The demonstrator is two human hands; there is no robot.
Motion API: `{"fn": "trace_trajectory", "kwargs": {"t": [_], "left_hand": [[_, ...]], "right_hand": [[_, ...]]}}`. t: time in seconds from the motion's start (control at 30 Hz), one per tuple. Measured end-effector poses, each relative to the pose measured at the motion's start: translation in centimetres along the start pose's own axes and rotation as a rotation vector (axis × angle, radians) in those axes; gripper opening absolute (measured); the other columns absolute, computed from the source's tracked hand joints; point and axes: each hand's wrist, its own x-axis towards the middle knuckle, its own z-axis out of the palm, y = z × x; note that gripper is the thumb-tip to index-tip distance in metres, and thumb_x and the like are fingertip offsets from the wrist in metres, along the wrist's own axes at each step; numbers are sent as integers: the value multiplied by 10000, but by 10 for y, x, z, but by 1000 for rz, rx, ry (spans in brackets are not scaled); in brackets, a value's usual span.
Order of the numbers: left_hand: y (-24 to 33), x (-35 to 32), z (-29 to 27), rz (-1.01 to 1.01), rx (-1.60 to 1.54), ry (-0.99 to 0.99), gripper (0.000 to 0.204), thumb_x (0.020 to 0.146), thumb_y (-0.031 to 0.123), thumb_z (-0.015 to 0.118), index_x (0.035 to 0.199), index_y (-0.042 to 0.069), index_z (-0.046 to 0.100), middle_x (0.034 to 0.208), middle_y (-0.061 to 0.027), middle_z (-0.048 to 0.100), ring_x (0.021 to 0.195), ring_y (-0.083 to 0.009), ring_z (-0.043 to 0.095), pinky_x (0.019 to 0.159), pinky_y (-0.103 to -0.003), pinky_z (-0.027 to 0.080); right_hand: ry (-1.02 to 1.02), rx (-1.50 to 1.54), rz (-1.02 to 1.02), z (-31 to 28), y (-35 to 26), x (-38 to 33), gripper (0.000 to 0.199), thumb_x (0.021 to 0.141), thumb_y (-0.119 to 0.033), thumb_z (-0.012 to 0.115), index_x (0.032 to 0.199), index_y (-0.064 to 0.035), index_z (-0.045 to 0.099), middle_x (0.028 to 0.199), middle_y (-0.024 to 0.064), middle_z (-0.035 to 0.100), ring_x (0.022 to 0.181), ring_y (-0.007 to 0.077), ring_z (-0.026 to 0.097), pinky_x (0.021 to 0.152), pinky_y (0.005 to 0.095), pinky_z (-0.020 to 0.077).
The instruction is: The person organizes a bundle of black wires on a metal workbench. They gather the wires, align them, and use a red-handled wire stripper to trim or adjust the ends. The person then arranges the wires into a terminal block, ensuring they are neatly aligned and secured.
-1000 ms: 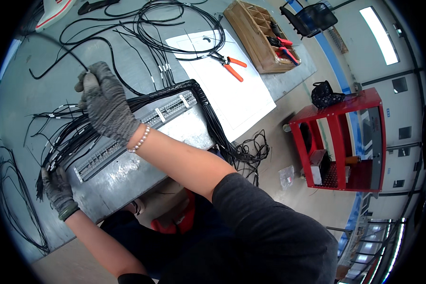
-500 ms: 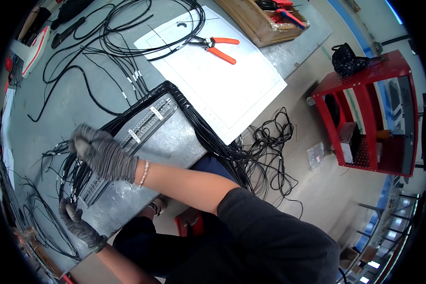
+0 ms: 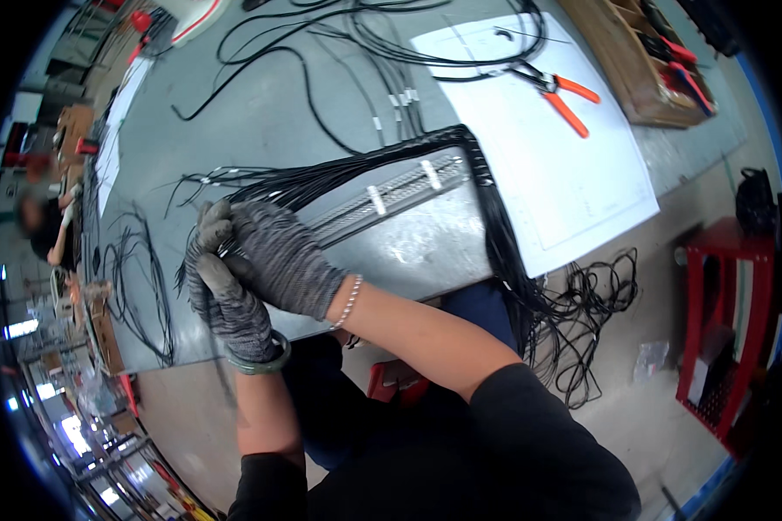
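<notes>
The right hand (image 3: 287, 256) has moved in against the left hand (image 3: 230, 304) since the earlier frame; both are gloved, fingers curled, at the left end of the black cable bundle (image 3: 321, 178). Whether they grip it (the fingers hide it) I cannot tell. The bundle runs beside the grey terminal strip (image 3: 400, 195).

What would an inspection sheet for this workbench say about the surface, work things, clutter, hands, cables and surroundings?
Surface: grey tabletop, partly covered by a white sheet.
Work things: black wire bundle runs along a grey strip, bending around its right end.
Clutter: orange-handled pliers on the sheet; wooden toolbox beside it.
Hands: gloved left hand and right hand together at the bundle's left end; grip hidden.
Cables: loose coil partly over the sheet; tangle beyond the near edge.
Surroundings: red cart right; another person far left.
</notes>
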Motion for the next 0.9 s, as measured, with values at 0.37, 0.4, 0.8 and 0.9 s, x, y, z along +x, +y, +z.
{"fn": "trace_trajectory", "kwargs": {"t": [0.37,0.4,0.8,0.9], "left_hand": [[3,59,-23,46,178,-292,348,893,263,566,1116,-3,534,967,-101,590,875,-219,580,805,-344,485],[6,69,-19,138,325,-358,369,844,191,598,1155,3,534,987,-114,605,884,-237,600,799,-347,493],[32,97,50,-42,768,-694,415,971,400,431,1184,73,570,946,-158,665,910,-317,634,827,-407,495],[11,84,37,-44,763,-588,424,975,390,418,1204,63,561,1003,-173,658,958,-333,624,876,-416,475]], "right_hand": [[31,119,-5,-54,-23,22,562,792,-286,698,1267,-48,515,804,61,611,703,171,618,687,296,522],[32,141,-14,-69,-24,27,556,798,-273,708,1270,-48,521,832,63,627,743,156,625,710,289,529],[289,386,137,-119,-19,37,393,959,-357,528,1041,0,670,755,62,644,640,120,609,571,247,522],[296,417,90,-113,-20,37,422,951,-387,539,1038,5,668,737,70,640,625,123,608,581,250,521]]}}
